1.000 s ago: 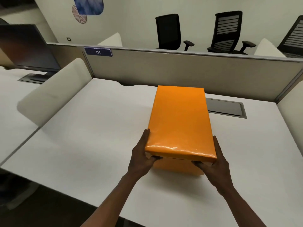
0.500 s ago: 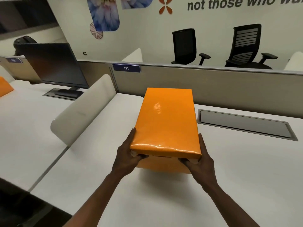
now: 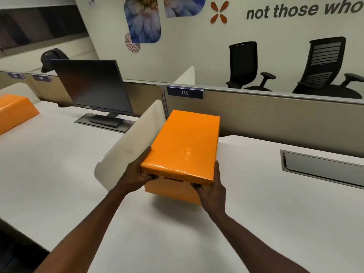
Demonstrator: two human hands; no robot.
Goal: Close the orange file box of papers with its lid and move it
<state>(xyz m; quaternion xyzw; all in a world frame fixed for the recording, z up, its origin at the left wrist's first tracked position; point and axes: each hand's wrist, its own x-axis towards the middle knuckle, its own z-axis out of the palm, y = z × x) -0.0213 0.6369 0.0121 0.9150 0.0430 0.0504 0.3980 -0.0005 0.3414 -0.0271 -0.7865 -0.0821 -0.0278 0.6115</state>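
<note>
The orange file box (image 3: 173, 191) is held above the white desk (image 3: 256, 223), its glossy orange lid (image 3: 183, 146) seated on top and hiding any papers inside. My left hand (image 3: 137, 174) grips the box's near left corner under the lid's edge. On the near right corner my right hand (image 3: 213, 191) does the same, thumb along the lid's side. The box tilts slightly and hangs right beside the white side divider (image 3: 130, 150).
A dark monitor (image 3: 92, 89) stands on the neighbouring desk to the left, with another orange box (image 3: 13, 111) at the far left. A beige partition (image 3: 275, 117) labelled 111 runs behind. A cable tray (image 3: 323, 168) is set into the desk at right. Black chairs (image 3: 248, 66) stand beyond.
The box has risen off the desk and moved left toward the side divider, carried by both hands. My view has swung left and up.
</note>
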